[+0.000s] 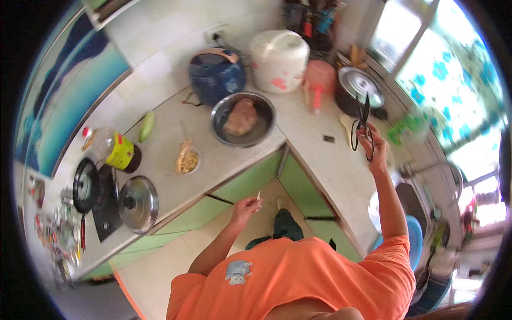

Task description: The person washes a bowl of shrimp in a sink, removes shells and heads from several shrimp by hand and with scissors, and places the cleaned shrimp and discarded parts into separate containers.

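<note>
My right hand (375, 148) is raised over the right-hand counter, gripping a pair of black-handled scissors (363, 112) by the loops, with the blades pointing away from me. Low in front of my body, my left hand (244, 211) pinches a small, pale, curved strip (259, 195); what it is cannot be made out. Beyond it on the counter, a metal bowl (216, 129) holds a slab of raw-looking meat (242, 115). To its left, a small white bowl (197, 154) contains yellowish pieces (188, 162), with a pale root-like piece resting over its side.
On the left are a cucumber (147, 126), an oil bottle (122, 152), a pot lid (139, 205) and a frying pan (85, 186). Behind stand a blue cooker (216, 76), a white rice cooker (276, 60), a pink dipper (321, 76) and a lidded pot (360, 84). A blue basin (415, 242) sits right.
</note>
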Tool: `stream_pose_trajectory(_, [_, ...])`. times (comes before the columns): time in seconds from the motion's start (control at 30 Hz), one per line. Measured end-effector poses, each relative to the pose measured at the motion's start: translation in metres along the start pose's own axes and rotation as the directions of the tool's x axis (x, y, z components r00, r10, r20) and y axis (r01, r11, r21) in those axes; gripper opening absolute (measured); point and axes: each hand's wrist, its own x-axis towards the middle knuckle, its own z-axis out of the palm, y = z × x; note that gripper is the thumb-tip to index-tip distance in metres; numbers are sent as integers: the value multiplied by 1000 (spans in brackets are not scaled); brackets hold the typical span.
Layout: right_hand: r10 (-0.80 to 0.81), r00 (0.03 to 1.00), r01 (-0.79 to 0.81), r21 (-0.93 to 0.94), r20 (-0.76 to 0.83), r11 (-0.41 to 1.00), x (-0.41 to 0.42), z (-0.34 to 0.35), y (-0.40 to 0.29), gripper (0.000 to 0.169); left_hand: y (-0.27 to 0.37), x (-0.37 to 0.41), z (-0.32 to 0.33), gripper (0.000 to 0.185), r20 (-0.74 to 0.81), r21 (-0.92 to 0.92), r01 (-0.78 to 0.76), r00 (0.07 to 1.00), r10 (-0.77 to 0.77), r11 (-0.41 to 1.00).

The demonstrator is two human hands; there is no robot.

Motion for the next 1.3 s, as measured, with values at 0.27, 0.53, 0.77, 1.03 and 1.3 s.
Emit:
stream_pose_trajectory(0.27, [458, 875, -265, 638, -157, 723, -189, -90, -63, 30, 7, 29, 142, 17, 479, 53, 133, 866, -142, 990])
stream_pose_trajectory(0.53, [720, 537, -314, 688, -439, 654, -336, -135, -101, 31, -57, 67, 290, 22, 617, 159, -56, 785, -55, 986])
stream_pose_trajectory(0.77, [749, 464, -401, 642, -472, 653, -419, -189, -112, 29, -88, 47, 378, 22, 569, 354, -269, 822, 22, 896])
stream_pose_trajectory(1.03, [738, 579, -415, 655, -346, 632, -466, -269, -91, 30, -114, 25, 425, 16, 465, 649, -595, 804, 371, 474])
stream_pose_trajectory(1.3, [721, 682, -379, 786, -119, 489, -523, -339, -56, 34, -61, -42, 465, 17, 341, 591, -736, 599, 724, 331])
